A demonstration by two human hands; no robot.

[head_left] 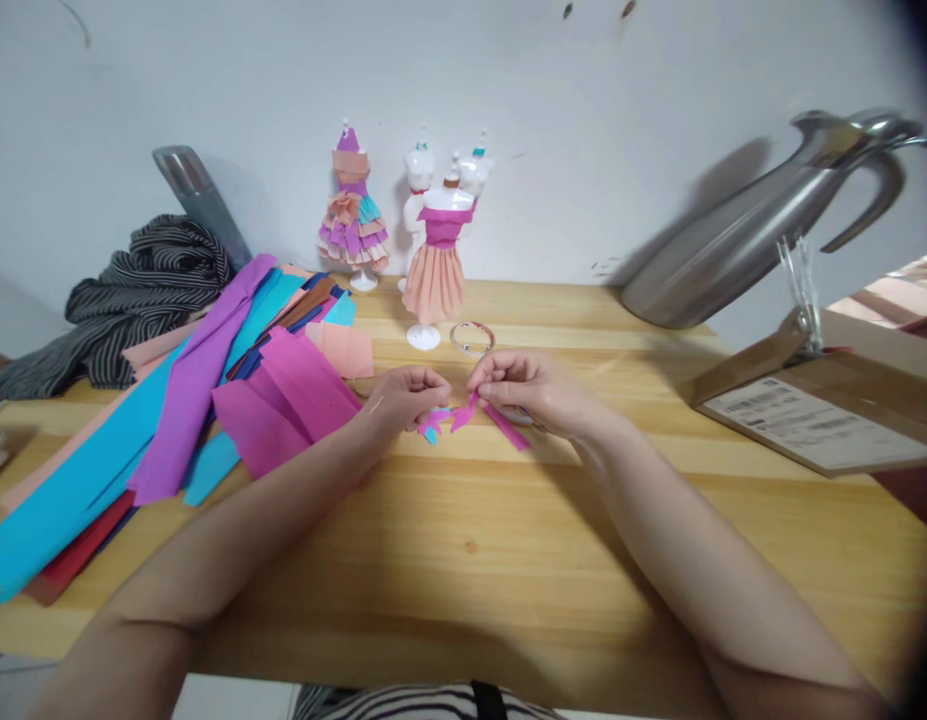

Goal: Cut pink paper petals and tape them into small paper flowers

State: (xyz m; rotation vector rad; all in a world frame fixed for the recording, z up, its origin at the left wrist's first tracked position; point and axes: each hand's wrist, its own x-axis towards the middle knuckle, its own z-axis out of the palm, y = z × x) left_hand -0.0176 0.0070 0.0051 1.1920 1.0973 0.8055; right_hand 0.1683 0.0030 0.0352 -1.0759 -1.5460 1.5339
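Our left hand [403, 402] closed to fingertip pinch, got hold of small pink-and-blue scrap [434, 424]. Our right hand [527, 390] pinched too, thumb against finger, on thin pink strip [508, 428], tail poking out to right. Both bits between our hands, over middle of wooden table [470, 580]; can't really tell if they're joined. Just beyond, we've got thin ring [474, 324] and little dress form [435, 275], pink top, pleated peach skirt. Messy pile of coloured strips [283, 400] left of our left hand, steel jug [755, 220] way off right.
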